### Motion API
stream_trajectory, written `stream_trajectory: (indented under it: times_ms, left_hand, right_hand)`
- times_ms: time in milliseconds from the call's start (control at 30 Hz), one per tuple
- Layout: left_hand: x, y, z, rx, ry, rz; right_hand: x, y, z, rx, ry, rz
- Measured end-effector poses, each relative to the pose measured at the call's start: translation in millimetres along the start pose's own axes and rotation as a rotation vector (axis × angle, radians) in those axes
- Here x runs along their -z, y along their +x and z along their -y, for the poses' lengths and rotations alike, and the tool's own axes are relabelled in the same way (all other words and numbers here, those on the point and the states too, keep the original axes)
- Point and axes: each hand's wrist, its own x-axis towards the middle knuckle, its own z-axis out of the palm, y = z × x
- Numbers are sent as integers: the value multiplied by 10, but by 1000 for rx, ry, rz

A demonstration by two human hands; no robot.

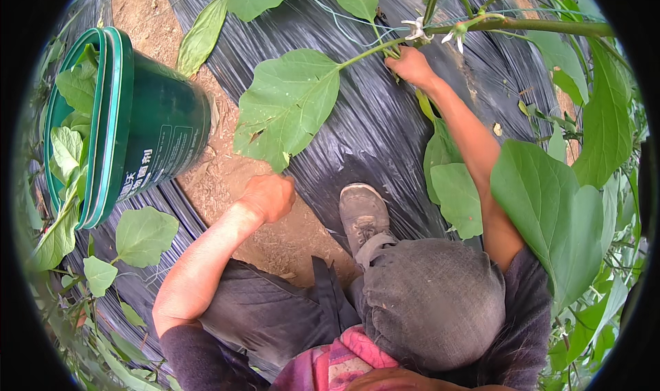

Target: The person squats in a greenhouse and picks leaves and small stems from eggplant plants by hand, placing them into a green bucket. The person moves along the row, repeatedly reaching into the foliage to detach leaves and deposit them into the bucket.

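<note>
My right hand (411, 67) is closed around thin green stems (390, 52) low on what looks like an eggplant plant, just above black plastic mulch film (356, 112). Right above that hand, a thick branch (536, 26) bears white flowers (415, 28). My left hand (268, 197) makes a fist over the bare soil path, and nothing shows in it. The tip of a large green leaf (291, 102), with small holes and brown spots, hangs close to its knuckles.
A dark green plastic bucket (160, 112), bearing writing, lies tilted at left with picked leaves (77, 92) inside. One loose leaf (203, 35) rests beyond it. Thin blue-green twine (340, 25) crosses the branches. Dense foliage (546, 210) crowds my right arm; my shoe (363, 213) is on the film.
</note>
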Motion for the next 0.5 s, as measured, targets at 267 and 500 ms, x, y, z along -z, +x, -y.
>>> stream_trajectory:
  times_ms: [267,500]
  left_hand:
    - [94,-4,6,14,-38,-7]
    - [125,-6,-35,-10,-16,-41]
  right_hand:
    - [111,-424,75,-209,968,56]
    - [152,-384,215,-167,1349,41]
